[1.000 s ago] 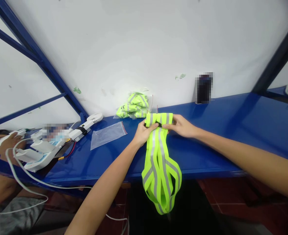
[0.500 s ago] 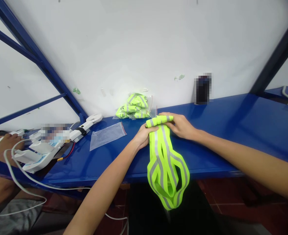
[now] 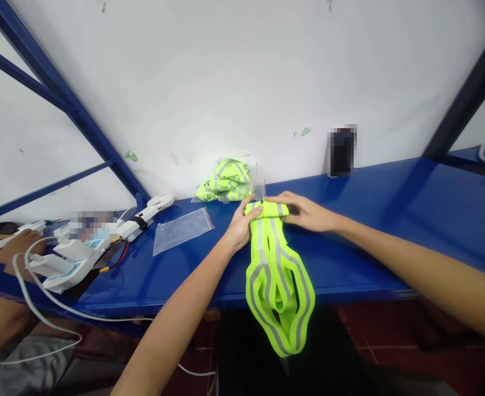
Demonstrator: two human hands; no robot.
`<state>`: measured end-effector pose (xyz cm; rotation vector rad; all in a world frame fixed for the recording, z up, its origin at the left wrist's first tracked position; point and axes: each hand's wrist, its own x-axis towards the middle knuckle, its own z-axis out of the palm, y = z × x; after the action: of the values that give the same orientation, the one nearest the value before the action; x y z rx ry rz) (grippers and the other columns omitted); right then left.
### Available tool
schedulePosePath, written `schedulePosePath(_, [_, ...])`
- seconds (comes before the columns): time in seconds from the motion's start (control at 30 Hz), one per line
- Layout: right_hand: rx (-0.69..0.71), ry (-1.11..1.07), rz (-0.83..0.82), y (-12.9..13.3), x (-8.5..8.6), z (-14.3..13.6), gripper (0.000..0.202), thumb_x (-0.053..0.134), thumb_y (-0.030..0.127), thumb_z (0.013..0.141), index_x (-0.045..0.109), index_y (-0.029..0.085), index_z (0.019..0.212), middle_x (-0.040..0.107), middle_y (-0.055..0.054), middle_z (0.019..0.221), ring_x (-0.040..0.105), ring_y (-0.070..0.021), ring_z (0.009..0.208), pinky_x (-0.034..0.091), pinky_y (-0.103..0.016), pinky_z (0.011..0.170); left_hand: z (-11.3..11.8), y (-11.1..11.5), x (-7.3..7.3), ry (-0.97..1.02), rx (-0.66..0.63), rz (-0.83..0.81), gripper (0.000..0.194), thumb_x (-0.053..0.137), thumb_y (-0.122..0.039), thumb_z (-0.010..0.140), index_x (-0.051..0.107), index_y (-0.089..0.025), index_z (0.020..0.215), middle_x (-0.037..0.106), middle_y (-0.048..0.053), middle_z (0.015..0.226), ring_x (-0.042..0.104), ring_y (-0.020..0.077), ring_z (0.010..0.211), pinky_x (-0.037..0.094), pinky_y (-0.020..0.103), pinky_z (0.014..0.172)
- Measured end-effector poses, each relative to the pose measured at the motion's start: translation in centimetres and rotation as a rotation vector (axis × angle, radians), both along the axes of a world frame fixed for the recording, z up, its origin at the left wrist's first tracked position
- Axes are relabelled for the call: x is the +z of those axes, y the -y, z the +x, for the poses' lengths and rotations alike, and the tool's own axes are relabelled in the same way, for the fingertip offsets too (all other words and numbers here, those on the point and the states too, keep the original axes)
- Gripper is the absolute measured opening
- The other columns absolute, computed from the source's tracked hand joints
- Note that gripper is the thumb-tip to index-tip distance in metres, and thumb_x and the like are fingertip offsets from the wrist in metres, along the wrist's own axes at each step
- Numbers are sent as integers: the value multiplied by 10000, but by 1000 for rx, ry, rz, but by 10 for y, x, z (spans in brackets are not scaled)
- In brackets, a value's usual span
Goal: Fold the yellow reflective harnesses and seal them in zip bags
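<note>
A neon yellow strap bundle with grey reflective stripes (image 3: 267, 258) is folded over at its top, and its loops hang past the front edge of the blue table (image 3: 370, 242). My left hand (image 3: 240, 223) grips the left end of the fold, thumb on top. At the right end, my right hand (image 3: 306, 212) pinches the fold between thumb and fingers. Behind them, by the wall, lie clear bags holding similar neon straps (image 3: 228, 180). A flat clear zip bag (image 3: 183, 230) rests to the left of my left hand.
A phone-like dark object (image 3: 341, 151) leans on the wall. At the left are a white fan (image 3: 159, 202), white devices (image 3: 75, 264) and a cable (image 3: 102, 318). Another person's hand (image 3: 21, 245) is at the far left. Blue frame posts rise on both sides.
The folded top has turned flatter and slid slightly left, with both hands still on it. The hanging loops have shifted a little left and their openings have changed shape.
</note>
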<state>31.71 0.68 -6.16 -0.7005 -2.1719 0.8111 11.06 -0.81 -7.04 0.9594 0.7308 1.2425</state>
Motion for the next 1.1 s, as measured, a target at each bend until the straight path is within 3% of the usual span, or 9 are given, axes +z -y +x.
schedulePosePath(0.07, [79,-163,-345,3,2,-4,683,567,238,858,315,296,1490,594,-80,1235,612,-236,1059,546,-399,864,-2,0,2,25,21,21,891,771,-126,662,347,-220,1440,693,79,1086,678,227,984,485,419,980])
schedulePosePath(0.13, [50,-310,-591,6,2,-11,746,586,268,866,221,277,1517,635,-82,1194,649,-214,993,578,-353,796,-3,1,3,42,23,33,1060,767,-65,643,189,-297,1501,659,75,1196,656,226,1062,458,435,1020])
schedulePosePath(0.23, [-46,-424,-706,10,1,-20,769,703,229,787,336,226,1463,692,-89,1083,684,-197,869,598,-306,711,-5,1,2,42,-9,32,1212,776,-28,619,34,-377,1511,633,60,1254,635,224,1115,443,457,1039])
schedulePosePath(0.37, [-60,-428,-645,11,0,-23,574,770,224,718,574,193,1257,706,-105,1091,703,-224,838,609,-361,709,-6,-2,-1,52,26,38,1227,813,-10,544,128,-365,1499,659,38,1208,640,228,1103,468,451,1017])
schedulePosePath(0.5, [-97,-404,-480,9,0,-21,571,810,276,672,597,195,1195,687,-107,1149,687,-265,949,593,-454,817,-7,-5,-2,-18,-54,83,770,866,-135,523,559,-161,1229,713,96,1069,662,284,1045,487,460,982])
schedulePosePath(0.57, [-86,-410,-393,8,0,-21,584,802,314,686,570,201,1210,670,-107,1175,671,-275,1005,572,-476,873,-7,-5,-2,-48,-70,103,593,881,-192,515,638,-119,1051,726,117,1016,670,300,1020,484,465,976])
schedulePosePath(0.7, [-65,-399,-261,11,-2,-21,564,724,372,779,468,241,1264,637,-99,1199,670,-264,992,579,-455,865,-6,-5,-4,-73,-16,69,515,891,-232,509,660,-118,955,740,113,954,680,295,992,482,461,964])
schedulePosePath(0.83, [-31,-364,-251,14,-2,-21,505,651,389,842,413,256,1266,601,-97,1238,661,-254,1002,592,-428,832,-6,-7,-8,-92,-18,126,498,873,-266,557,652,-135,983,736,101,984,690,272,945,497,443,925])
schedulePosePath(1.1, [29,-321,-327,14,-3,-21,733,723,388,765,305,288,1359,606,-78,1188,659,-253,997,599,-394,778,-9,-12,-13,-128,35,247,476,846,-277,609,623,-169,1015,723,73,1034,682,245,944,509,396,886])
